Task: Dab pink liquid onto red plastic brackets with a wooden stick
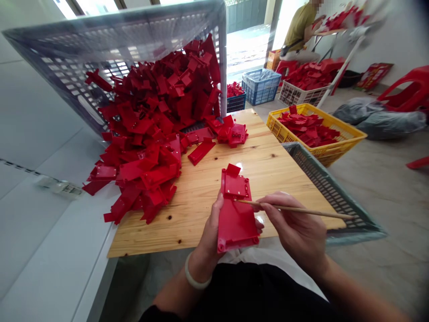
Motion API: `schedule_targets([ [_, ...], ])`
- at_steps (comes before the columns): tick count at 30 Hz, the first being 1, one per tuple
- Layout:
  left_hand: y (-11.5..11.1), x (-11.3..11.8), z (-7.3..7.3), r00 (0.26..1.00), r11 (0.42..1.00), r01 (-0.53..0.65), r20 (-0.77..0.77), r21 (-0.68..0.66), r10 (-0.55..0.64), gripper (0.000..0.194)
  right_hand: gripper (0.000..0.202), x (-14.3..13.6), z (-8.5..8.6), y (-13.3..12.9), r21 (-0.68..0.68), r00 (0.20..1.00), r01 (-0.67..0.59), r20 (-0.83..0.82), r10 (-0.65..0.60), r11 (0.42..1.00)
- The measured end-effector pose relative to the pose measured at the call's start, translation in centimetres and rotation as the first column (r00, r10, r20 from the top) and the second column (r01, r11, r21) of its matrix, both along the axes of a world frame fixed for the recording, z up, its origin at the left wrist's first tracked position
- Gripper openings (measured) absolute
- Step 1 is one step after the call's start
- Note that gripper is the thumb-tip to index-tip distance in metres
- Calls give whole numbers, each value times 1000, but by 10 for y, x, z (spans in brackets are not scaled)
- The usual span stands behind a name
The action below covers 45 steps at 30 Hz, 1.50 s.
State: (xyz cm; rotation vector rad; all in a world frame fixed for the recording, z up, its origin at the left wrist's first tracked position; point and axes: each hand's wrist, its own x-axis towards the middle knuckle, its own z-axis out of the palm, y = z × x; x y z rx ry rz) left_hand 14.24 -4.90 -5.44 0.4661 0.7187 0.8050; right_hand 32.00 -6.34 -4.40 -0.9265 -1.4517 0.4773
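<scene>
Near the front edge of the wooden table (201,197), my left hand (212,228) is closed around a red plastic part (236,221), its fingertips showing at the part's right side. The part has a raised section with small pale dots and a small flap at its far end. My right hand (296,223) pinches a thin wooden stick (301,210). The stick's left tip touches or lies very near the part, just below the raised section. A pile of red parts (144,165) lies on the table to the left.
A tipped grey crate (222,58) spills red parts at the back left. Right of the table are a yellow crate (351,134) of red parts and a grey-green crate (335,188). Farther back, a person (296,31) sits near a white crate (301,96) and blue crates.
</scene>
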Motion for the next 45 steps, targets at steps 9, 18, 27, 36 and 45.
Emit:
schedule_targets([
  [9, 4, 2, 2, 1000, 1000, 25, 6, 2, -25, 84, 17, 0, -6, 4, -27, 998, 41, -37, -42, 999],
  [18, 6, 1, -7, 999, 999, 31, 31, 20, -32, 82, 11, 1, -7, 4, -78, 994, 95, -47, -98, 992],
  [27, 6, 7, -3, 999, 1000, -14, 43, 7, 14, 77, 14, 3, -11, 3, -74, 995, 81, -53, -85, 994],
  [36, 52, 31, -29, 985, 985, -29, -162, 170, 57, 70, 15, 19, -5, -6, -46, 976, 173, -128, -177, 984],
  [45, 170, 127, -75, 759, 895, 252, -649, 368, 54, 32, 20, 56, -24, -10, -134, 894, 432, -65, -443, 892],
])
